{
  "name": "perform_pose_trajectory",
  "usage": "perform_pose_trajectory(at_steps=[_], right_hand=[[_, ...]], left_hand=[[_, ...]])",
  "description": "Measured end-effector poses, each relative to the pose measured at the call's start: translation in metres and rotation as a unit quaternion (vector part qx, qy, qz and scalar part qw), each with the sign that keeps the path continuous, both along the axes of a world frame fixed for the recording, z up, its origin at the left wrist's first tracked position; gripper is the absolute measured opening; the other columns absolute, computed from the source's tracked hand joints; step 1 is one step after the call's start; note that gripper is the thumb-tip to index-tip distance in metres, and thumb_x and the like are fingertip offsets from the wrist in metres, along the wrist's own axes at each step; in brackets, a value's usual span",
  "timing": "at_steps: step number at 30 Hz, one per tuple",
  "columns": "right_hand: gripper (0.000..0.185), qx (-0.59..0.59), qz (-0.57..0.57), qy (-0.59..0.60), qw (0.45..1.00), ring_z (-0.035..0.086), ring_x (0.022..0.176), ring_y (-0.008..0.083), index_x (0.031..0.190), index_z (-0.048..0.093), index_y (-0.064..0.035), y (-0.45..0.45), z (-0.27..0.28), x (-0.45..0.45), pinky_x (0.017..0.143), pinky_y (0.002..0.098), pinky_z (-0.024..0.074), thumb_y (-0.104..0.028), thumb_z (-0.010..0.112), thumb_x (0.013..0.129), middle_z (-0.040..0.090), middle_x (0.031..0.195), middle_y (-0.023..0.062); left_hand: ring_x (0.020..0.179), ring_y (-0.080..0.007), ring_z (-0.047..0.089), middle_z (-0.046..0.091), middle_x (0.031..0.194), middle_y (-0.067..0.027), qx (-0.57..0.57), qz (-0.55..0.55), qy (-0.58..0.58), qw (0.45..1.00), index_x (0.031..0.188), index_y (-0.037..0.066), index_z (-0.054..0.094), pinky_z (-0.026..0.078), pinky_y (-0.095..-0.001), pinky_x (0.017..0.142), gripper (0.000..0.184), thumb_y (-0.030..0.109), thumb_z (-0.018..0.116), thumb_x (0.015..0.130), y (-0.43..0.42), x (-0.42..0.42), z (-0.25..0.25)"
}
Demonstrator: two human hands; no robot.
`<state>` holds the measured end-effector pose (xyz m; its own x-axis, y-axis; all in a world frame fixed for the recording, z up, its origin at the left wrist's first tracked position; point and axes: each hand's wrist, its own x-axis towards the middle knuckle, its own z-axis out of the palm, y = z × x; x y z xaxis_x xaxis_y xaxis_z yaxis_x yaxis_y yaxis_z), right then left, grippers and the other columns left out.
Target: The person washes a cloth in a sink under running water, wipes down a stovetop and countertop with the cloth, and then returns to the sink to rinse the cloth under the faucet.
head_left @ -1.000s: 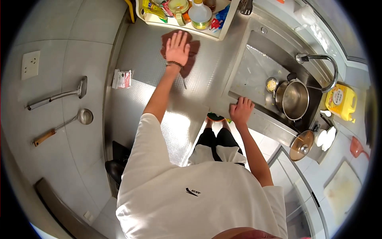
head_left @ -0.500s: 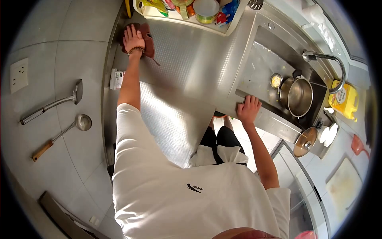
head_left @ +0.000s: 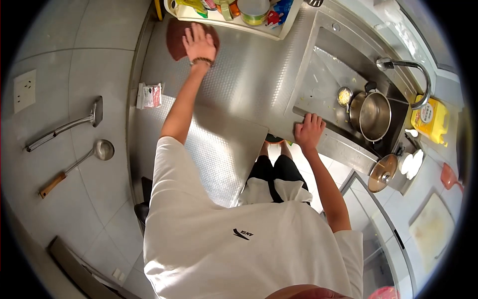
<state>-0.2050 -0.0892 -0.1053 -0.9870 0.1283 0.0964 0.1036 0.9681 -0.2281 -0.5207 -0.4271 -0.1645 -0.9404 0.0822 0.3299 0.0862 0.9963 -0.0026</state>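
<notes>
My left hand point(head_left: 200, 46), with a beaded bracelet at the wrist, lies flat with its fingers apart on a reddish-brown cloth point(head_left: 178, 41). The cloth is spread on the steel counter point(head_left: 239, 79), just below a white tray. At the front rim of the sink point(head_left: 343, 144) rests my right hand point(head_left: 309, 131), its fingers slightly bent and apart, with nothing seen in it. A small white and red packet point(head_left: 150, 95) lies by the wall, left of my left forearm.
The white tray point(head_left: 239, 24) holds bottles and jars. In the sink stand a steel pot point(head_left: 374, 116) and a small strainer point(head_left: 344, 96) under the faucet point(head_left: 423, 74). A glass lid point(head_left: 383, 173) and yellow jug point(head_left: 430, 119) are right. A ladle point(head_left: 103, 149) and turner point(head_left: 97, 112) hang left.
My left hand and the cloth swept left to the wall side, then came back part of the way right, near the tray. My right hand stays at the sink rim. The view has shifted slightly.
</notes>
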Motion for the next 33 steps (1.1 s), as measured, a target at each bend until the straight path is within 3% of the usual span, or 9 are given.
perform_pose_trajectory(at_steps=[2,9,12,16,23,30,33], right_hand=[[0.024,0.017,-0.003,-0.011,1.0,0.047,0.087,0.0334,0.083,0.049,-0.0033,0.002,-0.002,0.0,0.082,0.0458,0.0355,-0.023,0.053,0.069,0.049,0.087,0.0157],[0.023,0.019,-0.008,-0.007,1.0,0.047,0.085,0.0326,0.081,0.049,-0.0045,0.003,-0.001,-0.001,0.082,0.0448,0.0361,-0.023,0.054,0.069,0.049,0.084,0.0149],[0.023,0.011,-0.012,-0.009,1.0,0.047,0.085,0.0324,0.081,0.049,-0.0046,0.004,-0.001,0.001,0.081,0.0449,0.036,-0.024,0.054,0.069,0.048,0.084,0.0147],[0.023,0.0,-0.006,-0.008,1.0,0.047,0.085,0.0326,0.081,0.049,-0.0044,0.006,0.0,-0.001,0.081,0.0448,0.0359,-0.023,0.054,0.068,0.049,0.084,0.0149],[0.023,-0.008,-0.003,-0.005,1.0,0.047,0.084,0.033,0.082,0.05,-0.004,0.006,-0.002,0.003,0.079,0.0451,0.0354,-0.022,0.055,0.069,0.049,0.084,0.0146],[0.024,-0.022,0.0,0.0,1.0,0.047,0.085,0.0331,0.083,0.051,-0.0038,0.007,-0.008,0.004,0.08,0.0463,0.0352,-0.022,0.056,0.069,0.05,0.085,0.0146],[0.024,-0.013,0.003,-0.002,1.0,0.048,0.087,0.0334,0.084,0.051,-0.0038,0.007,-0.007,0.004,0.082,0.0467,0.0353,-0.022,0.055,0.069,0.05,0.087,0.0148]], left_hand=[[0.144,-0.0327,0.022,0.025,0.157,-0.0097,-0.017,-0.044,-0.03,0.998,0.148,0.005,0.032,0.015,-0.048,0.117,0.056,0.033,0.031,0.099,0.032,0.027,0.013],[0.139,-0.0335,0.03,0.035,0.15,-0.0126,0.028,-0.275,-0.069,0.959,0.141,0.001,0.041,0.022,-0.0487,0.114,0.059,0.027,0.052,0.089,0.141,0.101,0.049],[0.14,-0.0301,0.029,0.035,0.152,-0.0076,0.06,-0.354,-0.095,0.929,0.143,0.006,0.041,0.02,-0.0454,0.115,0.056,0.026,0.049,0.091,0.192,0.126,0.051],[0.139,-0.0247,0.031,0.036,0.151,-0.004,0.068,-0.349,-0.076,0.932,0.143,0.009,0.041,0.021,-0.0427,0.116,0.053,0.024,0.046,0.092,0.221,0.111,0.048],[0.138,-0.0242,0.032,0.038,0.15,-0.0039,0.11,-0.332,-0.06,0.935,0.143,0.009,0.042,0.021,-0.0413,0.116,0.051,0.024,0.044,0.094,0.221,0.117,0.045],[0.14,-0.0273,0.028,0.032,0.153,-0.0052,0.101,-0.337,-0.185,0.917,0.144,0.009,0.039,0.021,-0.0433,0.116,0.054,0.024,0.048,0.093,0.134,0.216,0.071],[0.14,-0.0275,0.03,0.036,0.151,-0.007,0.129,-0.299,-0.215,0.921,0.144,0.011,0.041,0.024,-0.0448,0.115,0.055,0.019,0.053,0.091,0.076,0.252,0.078]])
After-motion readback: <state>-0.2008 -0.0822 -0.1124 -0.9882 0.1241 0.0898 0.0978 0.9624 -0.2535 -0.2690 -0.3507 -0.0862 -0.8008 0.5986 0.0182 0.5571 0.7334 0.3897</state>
